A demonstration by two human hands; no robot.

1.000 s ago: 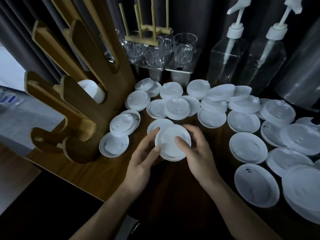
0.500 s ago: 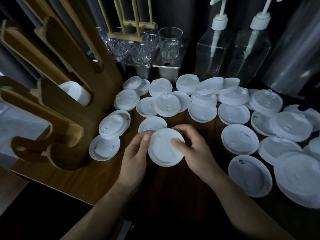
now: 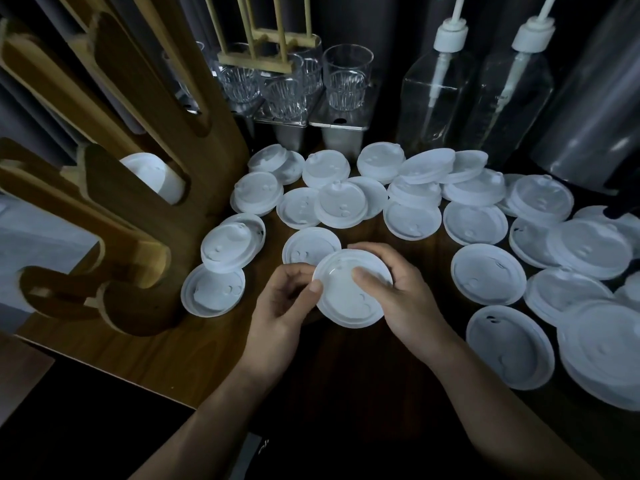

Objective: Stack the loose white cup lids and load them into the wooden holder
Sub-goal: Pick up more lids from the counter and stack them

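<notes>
A: Right, where's the lid being worked?

B: Centre of frame. The left hand (image 3: 282,301) and right hand (image 3: 403,292) each have a grip on one white lid (image 3: 348,299), held over the tabletop (image 3: 346,372). The left thumb pinches its left rim with the fingers curled under. The right thumb lies on top with the fingers wrapped round the far edge. Cannot tell whether more lids sit beneath it.

A: Holder?

B: The wooden holder (image 3: 138,216) is at frame left, near the tabletop's left edge. Stacked lids (image 3: 152,174) show in one slot, middle left.

A: Room to move?

B: The widest stretch of tabletop shows below the hands, bottom centre. Loose lids (image 3: 474,223) crowd an arc from the holder's foot across the upper middle to the right edge, many overlapping. One nearby lid (image 3: 304,244) lies just behind the held one, partly covered by it. Glasses (image 3: 346,81) and pump bottles (image 3: 436,98) line the top.
</notes>
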